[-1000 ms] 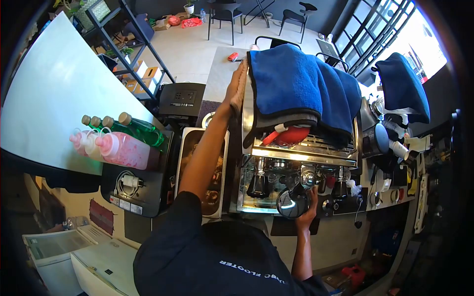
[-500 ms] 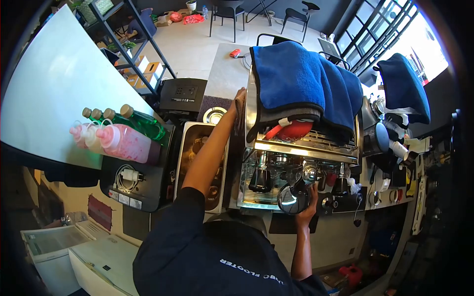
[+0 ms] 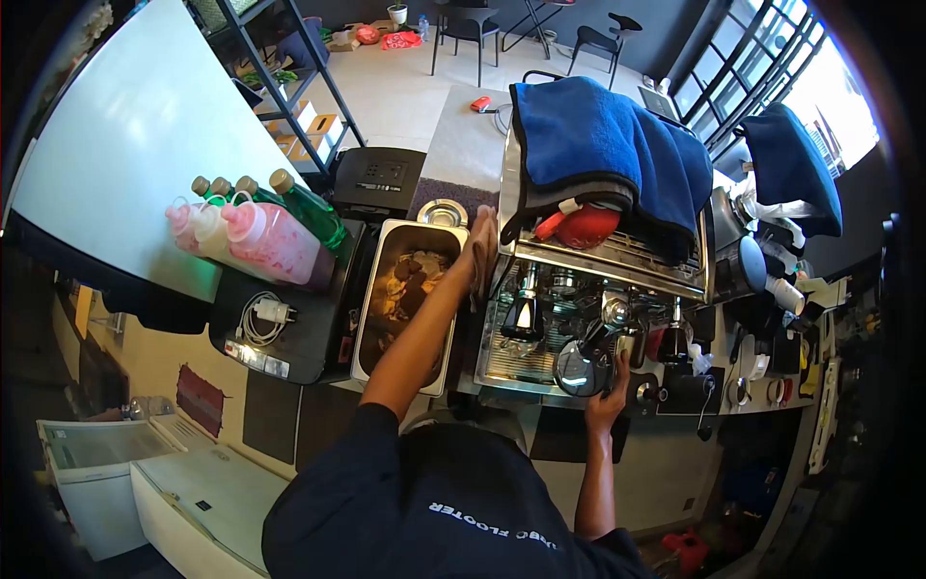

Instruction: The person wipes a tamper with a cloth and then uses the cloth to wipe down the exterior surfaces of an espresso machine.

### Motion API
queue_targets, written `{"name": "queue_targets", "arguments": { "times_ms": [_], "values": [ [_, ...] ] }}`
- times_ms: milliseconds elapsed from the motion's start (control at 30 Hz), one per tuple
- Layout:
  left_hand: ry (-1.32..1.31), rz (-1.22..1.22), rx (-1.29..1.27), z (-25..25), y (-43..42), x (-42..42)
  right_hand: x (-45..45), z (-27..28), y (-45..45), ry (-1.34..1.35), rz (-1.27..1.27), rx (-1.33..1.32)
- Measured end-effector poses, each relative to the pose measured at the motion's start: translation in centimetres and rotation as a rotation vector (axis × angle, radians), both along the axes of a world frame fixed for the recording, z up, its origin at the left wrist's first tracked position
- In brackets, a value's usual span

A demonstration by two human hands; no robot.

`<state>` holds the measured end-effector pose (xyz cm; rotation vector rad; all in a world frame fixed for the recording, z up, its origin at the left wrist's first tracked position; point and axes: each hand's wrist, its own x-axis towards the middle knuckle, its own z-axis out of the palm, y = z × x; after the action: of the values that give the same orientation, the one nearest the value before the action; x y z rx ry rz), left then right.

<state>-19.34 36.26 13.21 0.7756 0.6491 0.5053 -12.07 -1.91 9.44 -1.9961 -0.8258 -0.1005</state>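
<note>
from where i stand, the step in hand looks like wiping down the side of the espresso machine (image 3: 625,274): the left hand (image 3: 481,239) lies along its left flank, fingers stretched out, with a brown cloth (image 3: 479,273) at the palm; whether the fingers pinch it, i cannot tell. the right hand (image 3: 607,400) is at the front, fingers pointing up beside a round glossy piece (image 3: 582,369) below the machine's middle; i cannot tell if it grips or merely touches. the machine sits on the counter under a blue towel (image 3: 586,135), right of a steel pan (image 3: 372,289). the next move, i'd judge, calls for keeping the cloth pressed flat and the left forearm clear of that pan. as for writing, the dark shirt (image 3: 415,492) carries pale upside-down letters, seemingly "flooter", the word beside it partly lost in folds. the black box (image 3: 307,340) has a white label too small to read.
</note>
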Motion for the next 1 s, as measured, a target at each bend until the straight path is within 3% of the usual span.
{"name": "queue_targets", "arguments": {
  "times_ms": [133, 467, 600, 767, 1000],
  "values": [
    [-0.035, 0.063, -0.118, -0.1, -2.5, -2.1, 0.0, 0.1, 0.1, -0.015, 0.012, 0.000],
    [-0.043, -0.064, 0.104, 7.3, -6.3, -5.1, 0.3, -0.7, -0.2, 0.006, 0.005, 0.032],
    [-0.274, 0.082, 0.730, 10.9, -4.8, -3.1, 0.3, 0.2, 0.0, -0.017, 0.027, -0.008],
    [-0.478, 0.036, 0.513, 13.3, -1.1, -0.1, 0.2, 0.2, 0.1, 0.007, 0.005, 0.004],
    [-0.501, 0.062, 0.493, 13.2, 5.2, 5.6, 0.5, 0.2, 0.2, -0.035, -0.009, -0.033]
  ]
}}
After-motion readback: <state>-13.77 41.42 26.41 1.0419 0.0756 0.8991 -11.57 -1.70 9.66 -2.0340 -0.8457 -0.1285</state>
